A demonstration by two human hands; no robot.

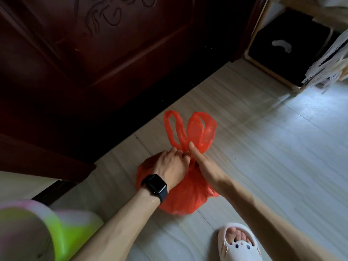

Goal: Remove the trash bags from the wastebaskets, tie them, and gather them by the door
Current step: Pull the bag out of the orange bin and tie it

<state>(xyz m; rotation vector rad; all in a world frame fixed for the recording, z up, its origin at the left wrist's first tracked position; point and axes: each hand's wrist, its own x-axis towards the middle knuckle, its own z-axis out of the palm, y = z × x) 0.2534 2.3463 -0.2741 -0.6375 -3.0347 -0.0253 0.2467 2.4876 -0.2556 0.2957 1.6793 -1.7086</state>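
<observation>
The fingers [174,150] of the left hand [172,162] are curled round the gathered neck of the red trash bag [185,196], while the right hand [204,164] lays a straight index finger against the same neck, its other fingers hidden, so its grip cannot be told. Above the neck the bag's two handle loops [197,129] stand free. The full bag sits on the pale floor [263,147] just beside the dark wooden door [94,53], with a white slipper [237,243] near it.
</observation>
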